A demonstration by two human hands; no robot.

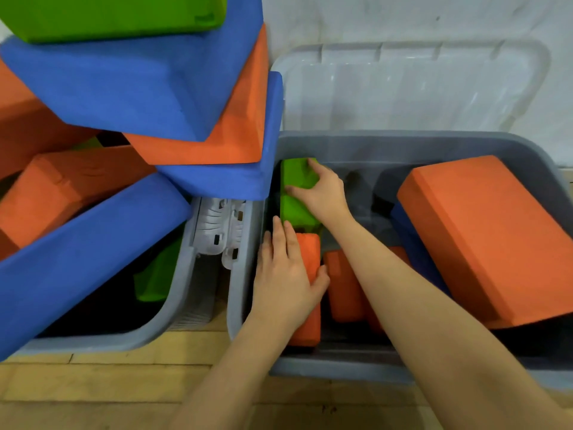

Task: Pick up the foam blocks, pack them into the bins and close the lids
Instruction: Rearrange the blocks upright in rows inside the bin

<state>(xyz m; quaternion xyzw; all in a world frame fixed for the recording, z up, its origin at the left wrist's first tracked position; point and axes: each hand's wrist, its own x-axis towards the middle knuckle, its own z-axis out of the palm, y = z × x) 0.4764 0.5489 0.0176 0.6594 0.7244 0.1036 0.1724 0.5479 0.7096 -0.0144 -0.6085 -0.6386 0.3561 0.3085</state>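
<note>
Wood floor (124,383), right hand (322,193) gripping green block (297,175)

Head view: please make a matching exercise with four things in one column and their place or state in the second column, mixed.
1. left hand
2. right hand
3. lid
4. large orange block

a. stands open against the wall
b. holds the green block
c. lies tilted at the right of the bin
d. rests on a small orange block

Pairs: 1-d, 2-b, 3-a, 4-c
</note>
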